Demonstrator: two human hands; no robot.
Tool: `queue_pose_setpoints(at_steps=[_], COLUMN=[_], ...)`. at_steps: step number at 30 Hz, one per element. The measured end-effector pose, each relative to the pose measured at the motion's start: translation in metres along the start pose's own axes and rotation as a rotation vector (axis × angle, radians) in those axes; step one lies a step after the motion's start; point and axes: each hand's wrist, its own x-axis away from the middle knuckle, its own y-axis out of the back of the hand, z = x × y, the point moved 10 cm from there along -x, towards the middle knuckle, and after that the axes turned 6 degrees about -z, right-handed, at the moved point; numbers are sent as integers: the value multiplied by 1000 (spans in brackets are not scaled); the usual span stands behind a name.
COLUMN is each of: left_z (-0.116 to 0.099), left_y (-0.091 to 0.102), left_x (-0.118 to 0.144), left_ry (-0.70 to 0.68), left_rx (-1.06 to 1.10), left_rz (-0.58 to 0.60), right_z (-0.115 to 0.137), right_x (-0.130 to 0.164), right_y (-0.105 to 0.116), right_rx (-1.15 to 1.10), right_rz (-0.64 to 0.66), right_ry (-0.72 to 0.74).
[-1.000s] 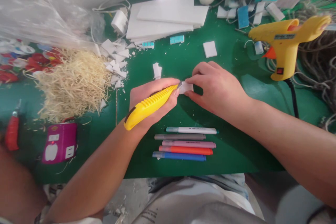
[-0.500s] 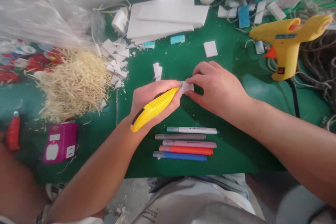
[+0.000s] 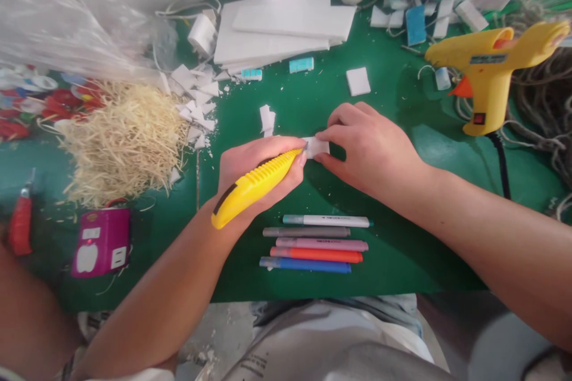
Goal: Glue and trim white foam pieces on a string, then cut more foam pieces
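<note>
My left hand (image 3: 263,169) is wrapped round a yellow utility knife (image 3: 257,187), its blade tip touching or just over a small white foam piece (image 3: 316,147). The piece lies on the green table, pinched at its right end between the thumb and fingers of my right hand (image 3: 369,140). A narrow torn white scrap (image 3: 267,119) lies just beyond my left hand. Farther off, past my right hand, is a square white foam piece (image 3: 358,81). Several capped markers (image 3: 315,244) lie in a row on the near side of both hands.
At the right a yellow hot glue gun (image 3: 489,74) stands with its cord trailing. White foam sheets (image 3: 286,30) are stacked at the back. To the left lie a straw heap (image 3: 127,143), a purple box (image 3: 102,242) and a red-handled knife (image 3: 21,223). Another person's arm (image 3: 36,303) is at lower left.
My left hand has drawn the utility knife slightly left and toward me, so more of the white foam piece shows. My right hand stays in place.
</note>
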Motion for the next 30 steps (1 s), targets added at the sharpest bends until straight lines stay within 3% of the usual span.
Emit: queue_pose_setpoints(at_steps=[7,20,24,30], left_z=[4,4,2,-1], left_y=[1,-3,-5,-2], left_x=[1,1,-1,0], left_ry=[54,14,23,-2], left_rx=[7,80,62,73], left_rz=[-13,-36,31,-13], right_z=[-1,-1,0,-1], right_x=[2,2,2,1], right_y=[1,1,2,-1], right_rx=[-8,-21,-29,2], right_rz=[-27,-48,-62,3], right_ry=[17,39,51,2])
